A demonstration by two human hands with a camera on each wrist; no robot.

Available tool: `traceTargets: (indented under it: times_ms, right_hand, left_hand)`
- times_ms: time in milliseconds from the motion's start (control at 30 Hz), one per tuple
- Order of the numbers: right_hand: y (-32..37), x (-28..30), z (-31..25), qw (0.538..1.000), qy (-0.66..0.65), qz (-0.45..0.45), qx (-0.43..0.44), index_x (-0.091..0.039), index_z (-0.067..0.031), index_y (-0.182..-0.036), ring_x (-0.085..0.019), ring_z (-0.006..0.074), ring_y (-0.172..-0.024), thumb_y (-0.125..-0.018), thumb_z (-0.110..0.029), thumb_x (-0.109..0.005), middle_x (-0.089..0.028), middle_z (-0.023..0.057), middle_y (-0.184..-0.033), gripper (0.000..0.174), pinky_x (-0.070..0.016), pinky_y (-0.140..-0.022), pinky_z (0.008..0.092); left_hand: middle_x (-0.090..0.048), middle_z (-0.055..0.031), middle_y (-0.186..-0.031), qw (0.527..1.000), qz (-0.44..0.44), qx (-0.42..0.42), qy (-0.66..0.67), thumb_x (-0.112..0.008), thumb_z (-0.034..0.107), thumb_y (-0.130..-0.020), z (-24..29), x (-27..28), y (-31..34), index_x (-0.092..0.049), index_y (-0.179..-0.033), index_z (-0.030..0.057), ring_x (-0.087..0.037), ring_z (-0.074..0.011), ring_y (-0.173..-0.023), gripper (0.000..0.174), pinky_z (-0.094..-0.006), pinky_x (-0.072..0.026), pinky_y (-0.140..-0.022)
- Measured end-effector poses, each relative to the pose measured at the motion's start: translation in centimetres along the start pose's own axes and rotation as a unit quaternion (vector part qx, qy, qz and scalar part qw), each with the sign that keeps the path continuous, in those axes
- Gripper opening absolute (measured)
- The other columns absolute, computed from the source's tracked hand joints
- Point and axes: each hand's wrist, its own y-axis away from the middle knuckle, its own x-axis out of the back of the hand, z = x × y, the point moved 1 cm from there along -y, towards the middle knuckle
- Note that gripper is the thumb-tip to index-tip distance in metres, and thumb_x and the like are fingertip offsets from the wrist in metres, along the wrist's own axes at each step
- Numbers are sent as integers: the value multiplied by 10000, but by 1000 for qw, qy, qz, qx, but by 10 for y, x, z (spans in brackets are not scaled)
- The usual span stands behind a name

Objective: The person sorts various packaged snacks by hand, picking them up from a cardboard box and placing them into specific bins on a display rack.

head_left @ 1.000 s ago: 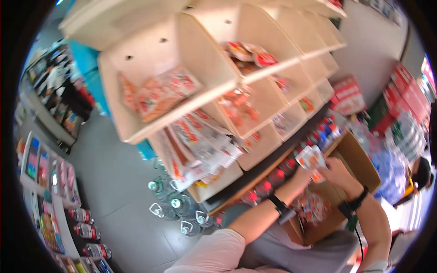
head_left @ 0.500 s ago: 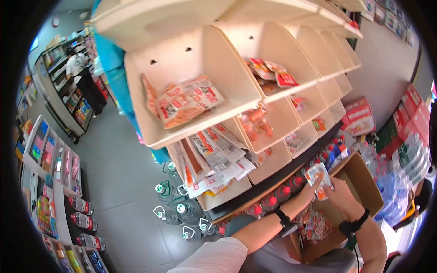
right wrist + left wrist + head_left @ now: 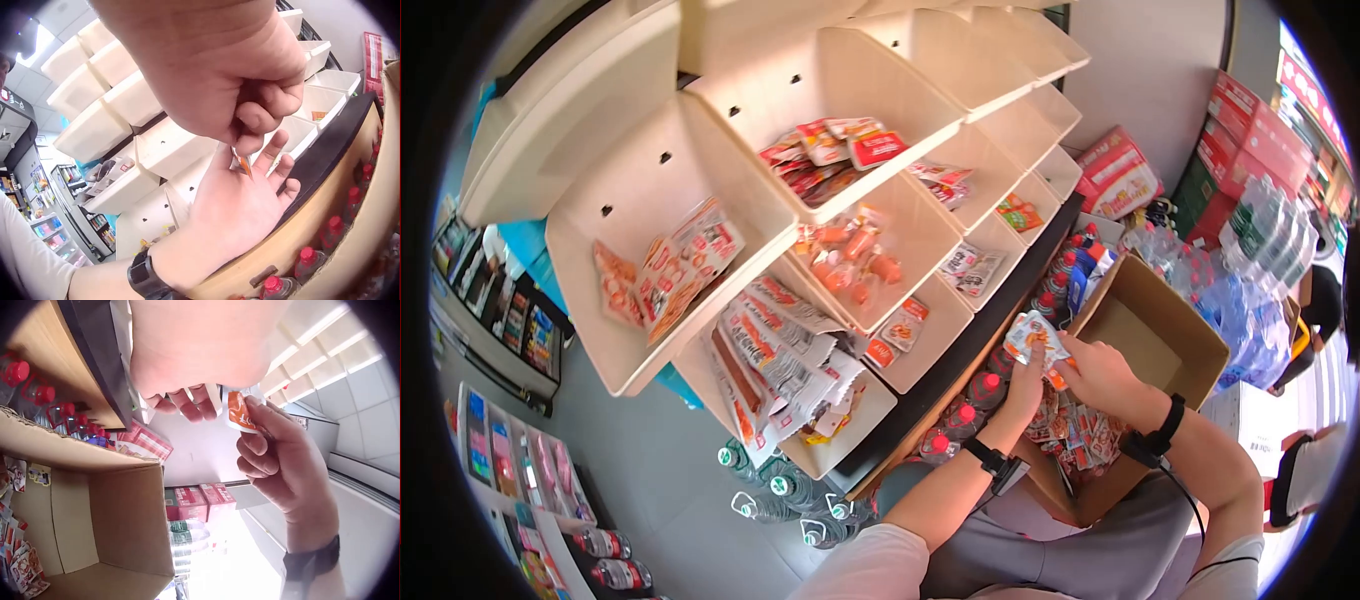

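In the head view, my left hand (image 3: 1022, 388) holds white-and-orange snack packets (image 3: 1036, 334), its thumb lying over them. My right hand (image 3: 1105, 374) pinches the edge of an orange-and-white packet between thumb and index finger, its other fingers curled. That orange packet (image 3: 239, 414) shows clearly in the left wrist view, right beside the left palm. From the right wrist, the left hand (image 3: 240, 203) appears palm up with its fingers loosely bent. Both hands are over a cardboard box (image 3: 1195, 345), where many small snack packets (image 3: 1080, 430) lie.
Tiered cream bins (image 3: 870, 200) hold bagged snacks at the left and ahead. Red-capped bottles (image 3: 965, 415) line the low wooden ledge beside the box. Large water bottles (image 3: 785, 490) stand on the floor. Red cartons (image 3: 1118, 175) and wrapped bottles (image 3: 1268, 225) are at the right.
The head view has shifted, bringing more bins into sight on the left; the person in the far aisle is no longer visible. Both hands stay close together with the packets.
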Motion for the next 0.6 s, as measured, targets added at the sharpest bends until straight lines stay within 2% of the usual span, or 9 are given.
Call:
traceTargets:
  times_ms: [100, 133, 200, 233, 300, 367, 400, 533, 600]
  right_hand:
    - [-5, 5, -4, 1000, -30, -2, -3, -610, -104, -1280, -684, 454, -840, -936, -316, -594, -706, 249, -876, 403, -543, -764, 540]
    - [-8, 7, -5, 999, -42, -5, -21, -619, -94, -1242, -682, 455, -840, -939, -319, -592, -705, 249, -874, 379, -541, -764, 541]
    - [-17, 8, -3, 996, -65, -9, -56, -637, -74, -1168, -677, 459, -839, -944, -327, -589, -703, 248, -871, 342, -537, -763, 543]
    - [-21, 6, -1, 993, -94, 41, -57, -626, -40, -1070, -668, 466, -826, -947, -318, -598, -688, 256, -843, 305, -528, -741, 545]
    - [-30, 3, 9, 988, -126, 67, -60, -612, -32, -1041, -666, 468, -817, -947, -304, -605, -678, 261, -824, 287, -523, -724, 541]
    - [-37, 7, 10, 982, -159, 88, -43, -597, -23, -1012, -664, 469, -803, -947, -267, -612, -664, 269, -801, 253, -518, -700, 536]
    - [-40, 8, 11, 980, -171, 92, -42, -595, -23, -1008, -665, 468, -799, -947, -264, -612, -665, 267, -799, 249, -519, -698, 534]
    - [-34, 4, 16, 983, -155, 96, -12, -569, -31, -995, -667, 469, -757, -948, -260, -599, -668, 263, -791, 236, -532, -667, 538]
    - [-30, -4, 22, 995, -78, 65, -22, -552, -57, -1034, -671, 465, -744, -961, -279, -582, -674, 255, -776, 236, -537, -657, 556]
  left_hand:
    - [-570, -34, -1398, 994, 47, 53, 86, -458, 515, -1065, -14, 11, -4, -397, -1487, 84, -576, -148, -1245, 607, -331, -480, -1009]
    - [-513, -33, -1467, 993, 45, 67, 90, -391, 569, -1066, -12, 9, -5, -359, -1512, 120, -504, -161, -1343, 634, -373, -430, -1079]
    - [-505, -27, -1461, 991, 53, 62, 105, -297, 644, -1053, -9, 1, -3, -364, -1515, 151, -490, -172, -1335, 679, -414, -410, -1086]
    - [-501, -23, -1442, 995, 17, 49, 84, -225, 688, -1040, -13, 5, -5, -387, -1506, 160, -501, -158, -1266, 723, -406, -419, -1048]
    - [-526, -20, -1396, 994, 0, 79, 73, -237, 681, -1043, -13, 7, -4, -411, -1493, 155, -520, -145, -1197, 714, -368, -426, -1014]
    - [-588, -7, -1251, 994, -17, 90, 63, -244, 668, -1049, -7, 6, -4, -464, -1454, 148, -554, -123, -1049, 695, -308, -430, -936]
    - [-598, 12, -1078, 994, -43, 88, 56, -251, 669, -1048, -8, 8, -5, -499, -1395, 142, -546, -122, -905, 678, -293, -420, -848]
    - [-613, 10, -992, 990, -7, 106, 91, -203, 637, -1065, -7, 2, -3, -562, -1261, 132, -514, -118, -785, 650, -288, -370, -750]
    - [-598, 24, -1005, 978, 92, 144, 121, -187, 641, -1063, -6, -5, -6, -561, -1260, 137, -499, -115, -826, 658, -291, -379, -773]
